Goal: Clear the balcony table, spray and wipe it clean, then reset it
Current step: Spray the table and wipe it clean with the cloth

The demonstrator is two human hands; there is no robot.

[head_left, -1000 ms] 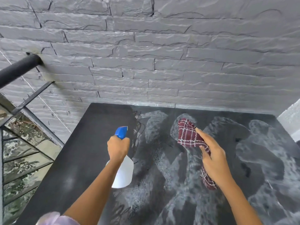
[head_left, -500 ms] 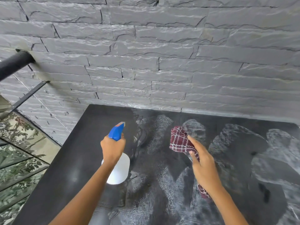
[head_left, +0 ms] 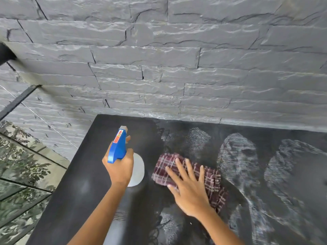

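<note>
Mid-desk, left of wet streaks (head_left: pixel 237 156): right grip (head_left: pixel 189 193) now flat, fingers spread apart, pressing checked cloth (head_left: pixel 162 165) onto desk (head_left: pixel 74 191); half second ago it held cloth bunched, nearer far edge. Cloth now just beside spray bottle (head_left: pixel 117 147). Left grip (head_left: pixel 120 167) still clamped round bottle neck, over desk's left half. Judgement: wipe working leftward; left strip undone, reset pending.

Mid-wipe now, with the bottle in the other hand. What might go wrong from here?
1. The cloth is bunched under the flat right hand, so it may only smear; grey streaks already cover the right part of the table.
2. The left hand holds the spray bottle close beside the cloth; a leftward sweep might knock it.
</note>
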